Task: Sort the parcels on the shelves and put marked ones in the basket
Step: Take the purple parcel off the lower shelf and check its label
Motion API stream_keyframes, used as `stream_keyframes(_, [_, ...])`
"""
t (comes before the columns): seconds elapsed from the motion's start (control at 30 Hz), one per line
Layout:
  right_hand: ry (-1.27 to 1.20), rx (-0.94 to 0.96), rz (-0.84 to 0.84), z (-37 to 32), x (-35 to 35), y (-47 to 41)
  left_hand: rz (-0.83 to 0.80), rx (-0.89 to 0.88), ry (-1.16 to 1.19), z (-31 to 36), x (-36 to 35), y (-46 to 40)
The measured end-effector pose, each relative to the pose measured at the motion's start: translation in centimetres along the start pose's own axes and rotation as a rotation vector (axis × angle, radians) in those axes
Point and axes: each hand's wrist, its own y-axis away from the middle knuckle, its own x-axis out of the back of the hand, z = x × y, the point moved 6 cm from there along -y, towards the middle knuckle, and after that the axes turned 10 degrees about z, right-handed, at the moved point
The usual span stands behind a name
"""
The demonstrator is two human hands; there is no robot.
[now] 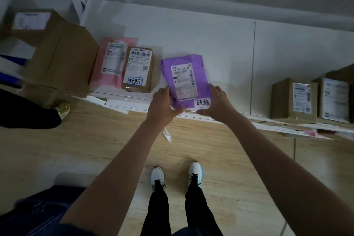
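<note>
A purple mailer parcel [183,74] with a shipping label and a handwritten white sticker sits at the front edge of the white shelf [210,48]. My left hand [162,103] grips its near left corner, and my right hand [217,101] holds its near right corner beside the sticker. To the left lie a small brown box [138,70] with a handwritten blue-edged sticker and a pink mailer [109,65]. A dark blue basket [38,210] shows at the bottom left on the floor, blurred.
Large cardboard boxes [57,57] stand at the shelf's left end. Two labelled brown boxes [295,99] sit at the right. Another person's dark leg and green shoe [63,110] are at the left. A paper scrap [167,134] lies on the wooden floor near my feet.
</note>
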Motion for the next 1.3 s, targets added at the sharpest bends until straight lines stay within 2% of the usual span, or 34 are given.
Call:
stream_keyframes(0.2, [-0.040,0.081,-0.030,1.1,-1.3,4.0,-0.002,0.010,0.077,-1.1,-0.5,3.0])
stream_keyframes(0.4, [-0.143,-0.086,0.070,0.9,-0.8,1.8,0.003,0.091,0.115,-0.1,-0.2,1.8])
stream_keyframes(0.5, [-0.089,-0.067,0.049,0.1,-1.3,0.6,-0.007,0.114,0.054,0.7,0.0,0.8])
stream_keyframes(0.63, [-0.074,-0.030,0.018,-0.6,-1.2,0.9,-0.001,0.051,-0.006,1.6,0.3,1.4])
stream_keyframes(0.83, [-0.064,0.002,0.069,-1.7,2.0,3.9,0.025,-0.093,-0.080,3.6,2.4,3.4])
stream_keyframes(1.1, [-0.024,-0.002,0.284,-3.4,9.9,12.0,0.050,-0.327,-0.149,10.5,6.9,6.6])
stream_keyframes(1.3, [0.142,-0.110,0.474,-1.4,16.4,20.0,0.063,-0.595,-0.184,18.0,6.3,10.0])
